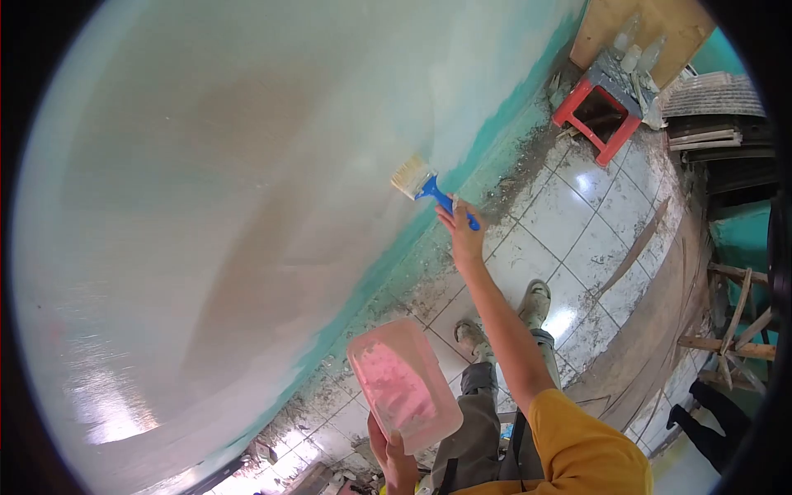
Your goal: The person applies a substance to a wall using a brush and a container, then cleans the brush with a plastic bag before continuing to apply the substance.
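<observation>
My right hand point(467, 231) is closed around the blue handle of a paintbrush point(432, 186). The brush's pale bristles point up and left, overlapping the wall point(272, 190), which is coated whitish over most of its face and green along its lower strip. Lower down, my left hand point(394, 458) grips the near edge of a pinkish plastic tub point(441, 404), thumb over the rim. Pink-looking contents cover part of the tub's inside. The tub is held in front of my legs, below the brush.
A red stool point(606, 157) with bottles on top stands at the upper right. Dirty white floor tiles point(561, 219) lie under my feet, with debris along the wall's base. Corrugated sheets point(714, 95) and a wooden frame point(738, 330) are at right, near another person's dark-clothed legs point(714, 425).
</observation>
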`<state>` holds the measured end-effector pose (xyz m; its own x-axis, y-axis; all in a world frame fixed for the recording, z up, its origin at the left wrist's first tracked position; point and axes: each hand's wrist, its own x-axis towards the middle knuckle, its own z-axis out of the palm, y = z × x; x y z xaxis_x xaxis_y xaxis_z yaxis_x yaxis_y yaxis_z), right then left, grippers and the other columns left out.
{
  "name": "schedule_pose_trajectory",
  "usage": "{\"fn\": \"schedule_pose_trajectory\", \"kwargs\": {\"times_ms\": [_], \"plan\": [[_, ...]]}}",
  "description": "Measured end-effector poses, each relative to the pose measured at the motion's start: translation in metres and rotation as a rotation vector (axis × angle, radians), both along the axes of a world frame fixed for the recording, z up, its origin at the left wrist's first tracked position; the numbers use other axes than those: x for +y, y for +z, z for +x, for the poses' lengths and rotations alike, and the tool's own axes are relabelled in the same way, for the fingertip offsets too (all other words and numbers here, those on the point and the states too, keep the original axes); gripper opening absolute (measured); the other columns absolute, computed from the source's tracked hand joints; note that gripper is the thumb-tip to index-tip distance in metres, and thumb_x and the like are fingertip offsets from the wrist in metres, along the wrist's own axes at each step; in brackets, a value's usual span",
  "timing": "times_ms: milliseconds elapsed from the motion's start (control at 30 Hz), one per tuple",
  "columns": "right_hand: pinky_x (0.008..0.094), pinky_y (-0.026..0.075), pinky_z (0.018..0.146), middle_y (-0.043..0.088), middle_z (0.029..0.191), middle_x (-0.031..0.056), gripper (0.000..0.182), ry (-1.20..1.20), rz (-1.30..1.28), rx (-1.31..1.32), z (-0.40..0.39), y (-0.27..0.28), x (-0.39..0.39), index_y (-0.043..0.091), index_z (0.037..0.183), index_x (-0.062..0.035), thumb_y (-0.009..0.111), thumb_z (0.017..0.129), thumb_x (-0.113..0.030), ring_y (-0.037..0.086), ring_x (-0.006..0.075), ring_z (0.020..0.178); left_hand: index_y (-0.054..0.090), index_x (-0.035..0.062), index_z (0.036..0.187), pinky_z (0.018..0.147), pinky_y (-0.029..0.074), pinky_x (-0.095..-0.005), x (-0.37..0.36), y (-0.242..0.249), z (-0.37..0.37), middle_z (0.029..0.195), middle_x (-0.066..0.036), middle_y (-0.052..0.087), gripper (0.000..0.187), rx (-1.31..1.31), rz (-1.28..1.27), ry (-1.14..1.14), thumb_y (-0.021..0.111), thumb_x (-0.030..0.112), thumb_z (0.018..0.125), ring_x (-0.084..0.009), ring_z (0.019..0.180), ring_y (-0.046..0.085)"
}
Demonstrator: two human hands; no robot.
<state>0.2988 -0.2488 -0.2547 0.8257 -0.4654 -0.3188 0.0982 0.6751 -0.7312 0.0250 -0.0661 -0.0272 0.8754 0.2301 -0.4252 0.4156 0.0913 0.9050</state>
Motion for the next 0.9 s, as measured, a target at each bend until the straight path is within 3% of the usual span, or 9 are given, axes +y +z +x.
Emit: {"fn": "schedule_pose_trajectory", "kwargs": {"times_ms": [100,200,367,500,567,733,867,900], "plan": [[0.0340,0.056,0.088,0.068,0.111,0.0134,0.037,0.024,-0.044,0.113,0.007,-0.068,0.010,0.060,0.123,0.0036,0.053,0.103,-0.027,0.070,0.0235,0.098,0.028,-0.0085,0.147,0.108,0.037,-0.0425,-0.008,0.006,0.007,0.140,-0.020,0.045,0.093,0.024,-0.052,0.045,0.064,0.053,0.087,-0.0293,0.130,0.045],[0.0314,0.056,0.080,0.069,0.105,0.0118,0.034,0.042,-0.127,0.196,0.000,-0.072,-0.005,0.064,0.118,0.0028,0.054,0.102,-0.025,0.071,0.0218,0.090,0.027,-0.0096,0.147,0.109,0.036,-0.0427,-0.008,-0.003,0.014,0.141,-0.021,0.045,0.092,0.003,-0.035,-0.021,0.062,0.052,0.088,-0.0295,0.131,0.044],[0.0284,0.053,0.069,0.070,0.097,0.0100,0.030,0.070,-0.187,0.129,-0.026,-0.003,-0.058,0.066,0.113,0.0007,0.055,0.100,-0.024,0.069,0.0172,0.076,0.028,-0.0102,0.146,0.110,0.035,-0.0420,-0.012,-0.027,0.047,0.141,-0.020,0.045,0.089,-0.077,-0.005,-0.136,0.061,0.051,0.090,-0.0279,0.131,0.044],[0.0301,0.053,0.068,0.069,0.094,0.0092,0.027,0.007,-0.201,0.023,-0.070,0.077,-0.099,0.066,0.107,0.0002,0.055,0.100,-0.024,0.067,0.0176,0.074,0.029,-0.0089,0.146,0.109,0.035,-0.0406,-0.030,-0.037,0.080,0.140,-0.018,0.045,0.084,-0.149,0.023,-0.168,0.063,0.046,0.092,-0.0260,0.130,0.045],[0.0313,0.052,0.069,0.068,0.090,0.0093,0.024,-0.144,-0.340,-0.056,-0.090,0.122,-0.116,0.063,0.100,-0.0004,0.056,0.100,-0.023,0.065,0.0181,0.072,0.028,-0.0086,0.147,0.109,0.036,-0.0402,-0.040,-0.039,0.099,0.139,-0.018,0.046,0.083,-0.183,0.017,-0.180,0.065,0.043,0.092,-0.0256,0.129,0.046],[0.0276,0.045,0.063,0.064,0.080,0.0073,0.022,0.024,-0.697,-0.017,-0.132,0.225,-0.130,0.063,0.086,-0.0015,0.056,0.099,-0.018,0.055,0.0100,0.067,0.027,-0.0084,0.147,0.106,0.039,-0.0392,-0.066,-0.039,0.124,0.138,-0.018,0.045,0.083,-0.237,-0.036,-0.198,0.069,0.036,0.091,-0.0251,0.126,0.048],[0.0226,0.036,0.054,0.061,0.065,0.0007,0.026,0.207,-0.940,0.107,-0.132,0.254,-0.124,0.066,0.079,0.0010,0.058,0.097,-0.016,0.048,0.0040,0.060,0.026,-0.0086,0.147,0.104,0.041,-0.0395,-0.089,-0.032,0.128,0.136,-0.020,0.045,0.085,-0.234,0.059,-0.264,0.072,0.033,0.089,-0.0265,0.125,0.049],[0.0233,0.035,0.049,0.058,0.061,-0.0001,0.025,0.201,-1.012,0.070,-0.129,0.246,-0.127,0.067,0.083,0.0023,0.059,0.096,-0.018,0.046,0.0032,0.056,0.026,-0.0087,0.146,0.103,0.043,-0.0398,-0.094,-0.031,0.127,0.135,-0.020,0.046,0.086,-0.226,0.095,-0.284,0.073,0.033,0.089,-0.0271,0.125,0.050]]}}
